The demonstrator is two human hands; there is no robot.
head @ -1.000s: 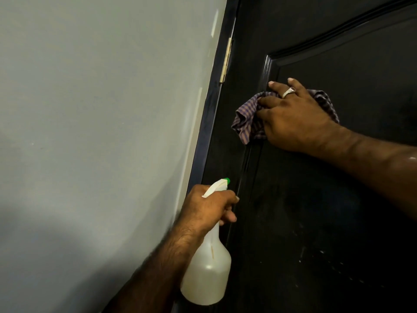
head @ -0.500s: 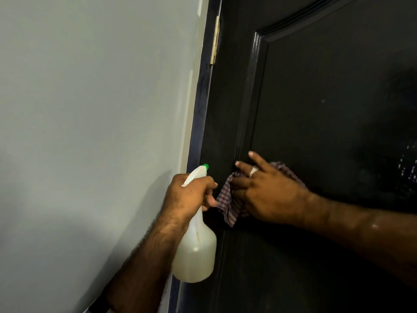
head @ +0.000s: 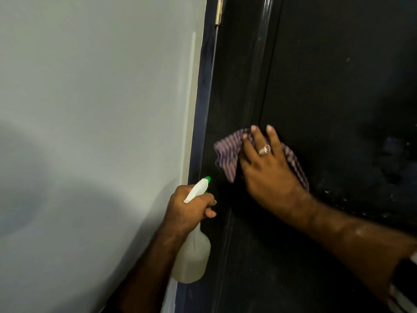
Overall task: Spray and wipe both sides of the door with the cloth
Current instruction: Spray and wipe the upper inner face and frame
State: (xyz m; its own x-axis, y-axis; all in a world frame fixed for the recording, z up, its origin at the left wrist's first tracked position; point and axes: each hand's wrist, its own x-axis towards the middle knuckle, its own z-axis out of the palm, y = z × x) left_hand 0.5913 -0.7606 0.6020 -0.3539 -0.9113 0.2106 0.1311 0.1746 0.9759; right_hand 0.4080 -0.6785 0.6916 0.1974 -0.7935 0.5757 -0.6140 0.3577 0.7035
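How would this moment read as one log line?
step: wiping door | right hand: presses checked cloth flat | left hand: grips spray bottle

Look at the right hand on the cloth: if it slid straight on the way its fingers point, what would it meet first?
The right hand points up the door, fingers flat on the cloth. That way looks free: only bare dark panel beside the raised moulding, as far as the picture shows. The hinge sits well left of that line.
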